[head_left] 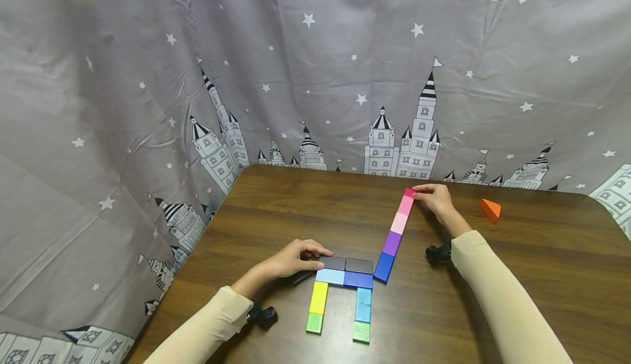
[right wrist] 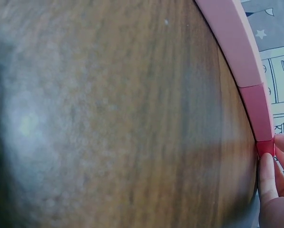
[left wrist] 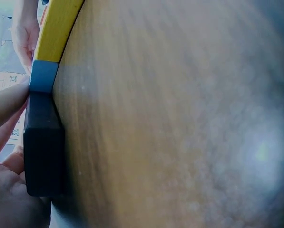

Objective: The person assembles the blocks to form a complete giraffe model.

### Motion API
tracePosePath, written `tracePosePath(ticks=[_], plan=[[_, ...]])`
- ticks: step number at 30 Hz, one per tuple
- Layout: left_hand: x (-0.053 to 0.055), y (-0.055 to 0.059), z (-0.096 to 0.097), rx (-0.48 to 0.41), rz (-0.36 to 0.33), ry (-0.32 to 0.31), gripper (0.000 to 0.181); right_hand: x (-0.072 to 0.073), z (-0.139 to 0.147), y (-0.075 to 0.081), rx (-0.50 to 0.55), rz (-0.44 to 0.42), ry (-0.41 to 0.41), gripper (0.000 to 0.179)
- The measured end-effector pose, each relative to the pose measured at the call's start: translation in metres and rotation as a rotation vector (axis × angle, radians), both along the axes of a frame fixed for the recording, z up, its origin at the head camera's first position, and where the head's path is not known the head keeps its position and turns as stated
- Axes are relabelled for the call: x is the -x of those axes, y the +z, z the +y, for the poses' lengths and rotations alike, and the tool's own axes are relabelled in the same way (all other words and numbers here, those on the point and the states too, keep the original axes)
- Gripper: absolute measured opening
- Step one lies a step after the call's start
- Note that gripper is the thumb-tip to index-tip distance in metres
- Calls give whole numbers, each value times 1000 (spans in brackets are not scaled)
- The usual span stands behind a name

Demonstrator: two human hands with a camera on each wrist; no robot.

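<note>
At the far end of a slanting row of blocks, my right hand (head_left: 436,198) pinches a small red block (right wrist: 265,148) between thumb and finger. Against it lies a pink block (head_left: 406,204), followed by a pale pink block (head_left: 399,223), a purple block (head_left: 392,243) and a blue block (head_left: 384,267). My left hand (head_left: 296,257) holds the left end of a dark grey block (head_left: 332,263), index finger at its far edge, thumb at its near corner. A black block (left wrist: 44,161) sticks out beneath that hand, partly hidden by it.
Beside the dark grey block lies another dark block (head_left: 359,266). Nearer are a light blue block (head_left: 330,277) and a blue one (head_left: 358,280), with yellow (head_left: 319,297), sky-blue (head_left: 363,305) and green blocks (head_left: 315,323) below. An orange wedge (head_left: 491,210) lies right; a curtain (head_left: 315,79) hangs behind the table.
</note>
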State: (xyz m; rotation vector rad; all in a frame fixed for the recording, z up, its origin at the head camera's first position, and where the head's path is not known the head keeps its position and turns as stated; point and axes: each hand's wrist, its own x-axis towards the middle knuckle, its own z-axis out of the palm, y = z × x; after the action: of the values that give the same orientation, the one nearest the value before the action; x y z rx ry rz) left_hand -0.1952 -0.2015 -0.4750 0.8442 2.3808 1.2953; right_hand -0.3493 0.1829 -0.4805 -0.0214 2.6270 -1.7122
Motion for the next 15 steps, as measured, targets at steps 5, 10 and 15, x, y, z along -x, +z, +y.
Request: tracePosePath(ticks=[5, 10, 15], plan=[[0, 0, 0, 2, 4, 1, 30, 0, 0, 1, 9, 1, 7, 33], [-1, 0, 0, 1, 4, 3, 31, 0, 0, 1, -1, 0, 9, 34], [0, -1, 0, 1, 7, 2, 30, -2, -1, 2, 5, -3, 5, 35]])
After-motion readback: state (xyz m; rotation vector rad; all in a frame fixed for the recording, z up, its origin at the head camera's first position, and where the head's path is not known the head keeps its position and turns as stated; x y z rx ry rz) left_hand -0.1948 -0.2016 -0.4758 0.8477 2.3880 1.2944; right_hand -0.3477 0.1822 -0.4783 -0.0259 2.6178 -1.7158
